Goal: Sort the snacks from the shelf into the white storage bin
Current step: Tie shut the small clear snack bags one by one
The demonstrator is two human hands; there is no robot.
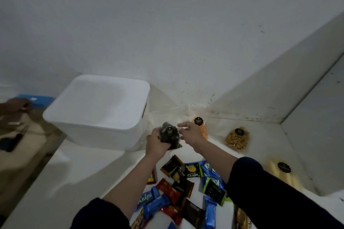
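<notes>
The white storage bin (96,109) stands on the white shelf at the left, its inside bare as far as I can see. My left hand (155,142) grips a clear bag of dark snacks (170,135) with a round black label, just right of the bin's near corner. My right hand (191,132) hovers beside that bag with fingers spread and relaxed, touching its plastic edge. Behind the right hand lies an orange snack bag (200,123). A pile of small wrapped snacks (186,188), blue, red, black and green, lies between my forearms.
A bag of pale nuts (237,138) and a bag of white sticks (281,171) lie on the shelf (74,173) to the right, near the side wall. Another person's hand (16,105) shows at the far left. The shelf's left edge drops off beside the bin.
</notes>
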